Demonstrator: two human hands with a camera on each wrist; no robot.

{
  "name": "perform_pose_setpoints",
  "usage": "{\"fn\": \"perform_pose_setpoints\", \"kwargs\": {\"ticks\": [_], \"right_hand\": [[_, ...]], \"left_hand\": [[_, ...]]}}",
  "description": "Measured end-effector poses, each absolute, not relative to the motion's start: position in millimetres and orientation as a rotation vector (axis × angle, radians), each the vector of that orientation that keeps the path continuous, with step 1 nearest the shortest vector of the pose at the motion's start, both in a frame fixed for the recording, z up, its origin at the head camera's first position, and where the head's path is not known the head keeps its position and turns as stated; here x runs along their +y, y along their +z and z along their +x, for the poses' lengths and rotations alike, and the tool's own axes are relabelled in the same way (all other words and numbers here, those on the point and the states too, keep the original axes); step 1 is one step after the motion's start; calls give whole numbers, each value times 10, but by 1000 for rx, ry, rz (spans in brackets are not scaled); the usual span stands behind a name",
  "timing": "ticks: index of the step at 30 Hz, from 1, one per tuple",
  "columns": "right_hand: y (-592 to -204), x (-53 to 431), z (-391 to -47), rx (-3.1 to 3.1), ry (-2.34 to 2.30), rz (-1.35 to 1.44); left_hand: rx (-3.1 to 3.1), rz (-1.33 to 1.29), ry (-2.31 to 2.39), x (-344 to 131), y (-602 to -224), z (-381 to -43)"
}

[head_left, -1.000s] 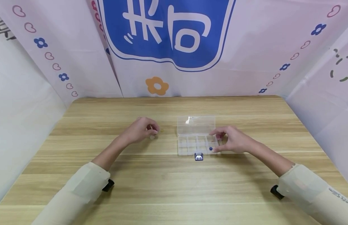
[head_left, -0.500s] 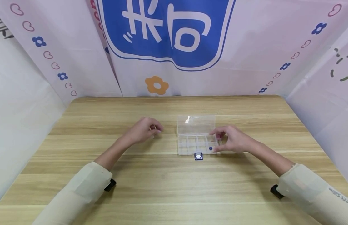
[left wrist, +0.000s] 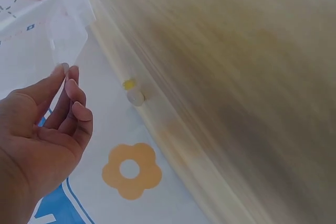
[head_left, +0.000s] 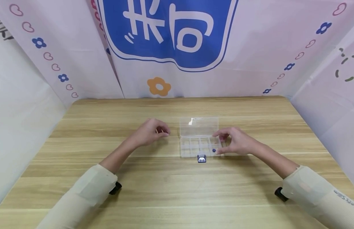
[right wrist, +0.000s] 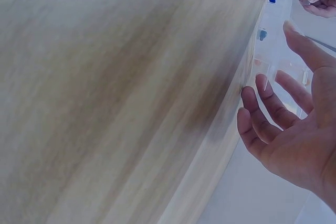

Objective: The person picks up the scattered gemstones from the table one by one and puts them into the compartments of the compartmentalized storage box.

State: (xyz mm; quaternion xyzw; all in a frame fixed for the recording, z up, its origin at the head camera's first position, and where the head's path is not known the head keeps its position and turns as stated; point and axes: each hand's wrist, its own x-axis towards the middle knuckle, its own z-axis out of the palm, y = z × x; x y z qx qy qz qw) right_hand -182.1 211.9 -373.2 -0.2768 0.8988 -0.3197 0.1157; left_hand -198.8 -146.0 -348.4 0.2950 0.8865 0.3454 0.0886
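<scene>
In the head view, a clear plastic compartment box [head_left: 195, 147] lies with its lid [head_left: 199, 127] raised at the back. One small dark blue bead [head_left: 214, 150] sits in its front right compartment. My right hand [head_left: 237, 141] spans the box's right end, thumb at the front and fingers toward the back; the exact contact is partly hidden. Left of the box, my left hand [head_left: 151, 132] hovers above the table. Seen from the left wrist, its thumb and forefinger pinch a small pale round piece [left wrist: 65, 66]. A yellow piece [left wrist: 128, 84] and a whitish round piece [left wrist: 135, 97] lie nearby.
A blue clasp [head_left: 201, 158] sticks out from the box's front edge. The wood-grain table [head_left: 177, 190] ends at a white printed cloth [head_left: 251, 57] behind and at both sides. Black wrist mounts [head_left: 281, 194] hang under the sleeves.
My left hand has moved rightward toward the box, with the pale piece pinched. My right hand stays at the box's right end. The head view shifts slightly.
</scene>
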Motion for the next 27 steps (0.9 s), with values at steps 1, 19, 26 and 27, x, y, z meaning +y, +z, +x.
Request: {"fn": "perform_pose_setpoints", "kwargs": {"ticks": [1,19,26,27], "right_hand": [[-3732,2120,-1821,2633,-936,-812],[-3745,2125,-1829,2639,-934,-819],[-3747,2126,-1827,2642,-931,-822],[-3747,2127,-1826,2642,-930,-821]], "left_hand": [[2631,881,1028,-1453,-3479,-1984],[2621,884,1014,-1291,-3465,-1966],[2595,915,1018,-1231,-3480,-1951],[2590,918,1023,-1221,-3483,-1951]]}}
